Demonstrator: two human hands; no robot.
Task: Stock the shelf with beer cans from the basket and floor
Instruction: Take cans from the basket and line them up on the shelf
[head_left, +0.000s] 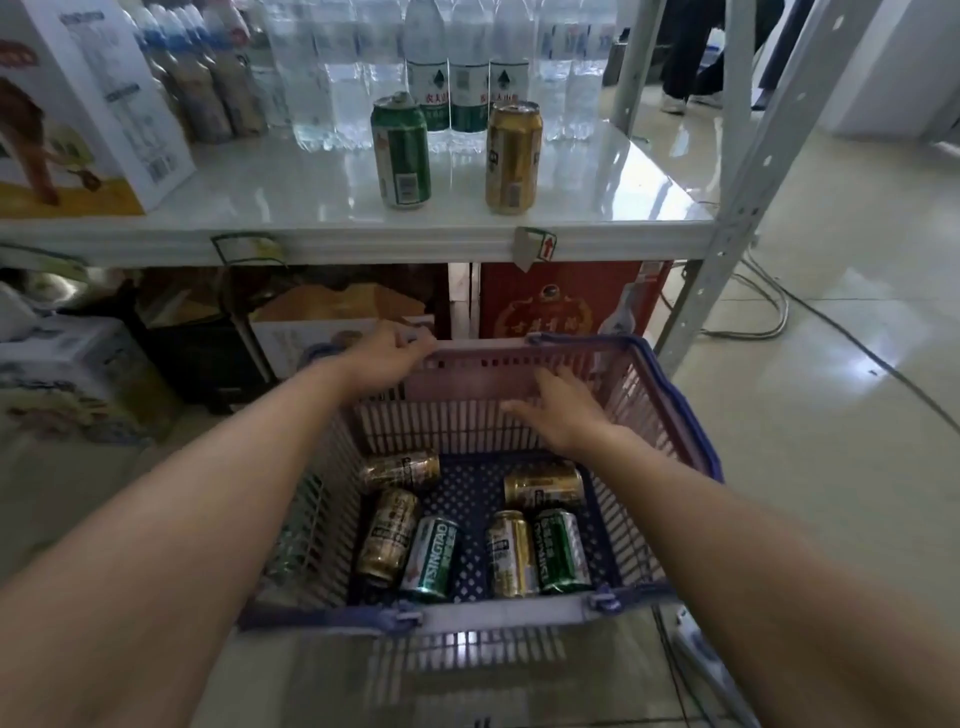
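Cans first: from my feed I count six lying on their sides on the blue perforated floor of the basket (670, 415), a pale plastic crate with slatted walls and blue handles, standing on the tiled floor below the shelf (311, 182). Four are gold, among them the gold can at back left (401, 470) and the gold can at back right (543, 487); two are green with white lettering, the left green can (432, 558) and the right green can (562, 551). On the glossy white shelf two more stand upright and apart, a green shelf can (401, 154) and a gold shelf can (513, 157), in front of a row of water bottles (467, 83). My left hand (387, 358) has its fingers curled over the basket's far rim, gripping it. My right hand (558, 408) is spread inside the basket with fingers straight, holding nothing, above the cans
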